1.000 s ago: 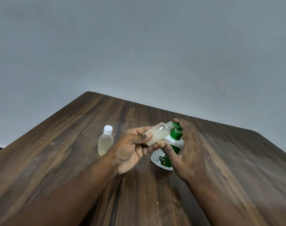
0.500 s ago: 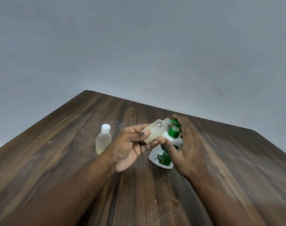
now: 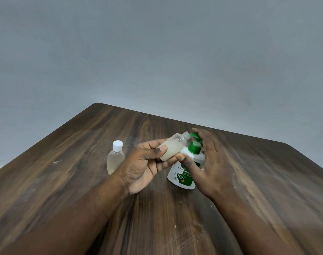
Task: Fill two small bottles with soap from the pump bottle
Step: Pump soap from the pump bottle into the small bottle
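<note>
My left hand holds a small frosted bottle between thumb and fingers. The bottle is uncapped and tilted, with pale soap in its lower part and its open mouth up against the green nozzle of the pump bottle. The white pump bottle, with a green label, stands on the table. My right hand has its fingers over the pump head and its thumb across the front of the pump bottle. A second small bottle stands to the left with a white cap on and pale liquid inside.
Everything stands on a dark wooden table, whose far edge meets a plain grey wall. A few pale specks lie on the wood near me.
Both hands keep their holds, and the small bottle's mouth stays at the nozzle. The whole scene has drifted slightly left in view. The capped bottle has not moved.
</note>
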`<state>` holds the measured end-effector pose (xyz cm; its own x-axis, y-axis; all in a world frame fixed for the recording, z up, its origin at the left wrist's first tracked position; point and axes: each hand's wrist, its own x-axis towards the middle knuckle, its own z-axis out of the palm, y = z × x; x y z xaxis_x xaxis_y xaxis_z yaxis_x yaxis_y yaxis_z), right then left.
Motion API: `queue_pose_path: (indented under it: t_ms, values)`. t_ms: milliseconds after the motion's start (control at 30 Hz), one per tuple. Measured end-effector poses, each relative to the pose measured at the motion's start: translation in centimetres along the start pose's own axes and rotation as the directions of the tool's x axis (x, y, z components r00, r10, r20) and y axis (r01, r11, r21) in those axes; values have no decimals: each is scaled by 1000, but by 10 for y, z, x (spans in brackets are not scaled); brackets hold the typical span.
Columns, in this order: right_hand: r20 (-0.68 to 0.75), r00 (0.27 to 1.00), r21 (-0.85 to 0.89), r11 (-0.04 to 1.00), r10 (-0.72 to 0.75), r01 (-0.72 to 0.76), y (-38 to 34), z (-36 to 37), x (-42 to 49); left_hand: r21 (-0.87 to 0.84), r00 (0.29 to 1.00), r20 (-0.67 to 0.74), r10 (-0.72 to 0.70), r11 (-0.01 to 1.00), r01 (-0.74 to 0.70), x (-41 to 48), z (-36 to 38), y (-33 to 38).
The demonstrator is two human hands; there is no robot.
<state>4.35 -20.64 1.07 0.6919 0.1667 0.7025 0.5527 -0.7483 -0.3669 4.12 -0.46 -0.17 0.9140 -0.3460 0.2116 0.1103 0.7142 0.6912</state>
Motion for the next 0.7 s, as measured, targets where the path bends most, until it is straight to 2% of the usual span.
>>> queue_pose_path:
  t_ms: [200,467,700]
  values:
    - [17,1000,-19,1000,5,-5,1,-4,0,8,1000,-6,4,1000,-4,0,0,0]
    - [-34,999,-7,1000,-27,27,-1,3,-7,17,1000,-15,-10,1000,11,-1,2,-1]
    - [12,1000,-15,1000,-5,5,0,0,-3,1,1000,0,-6,1000,6,-1,1,-1]
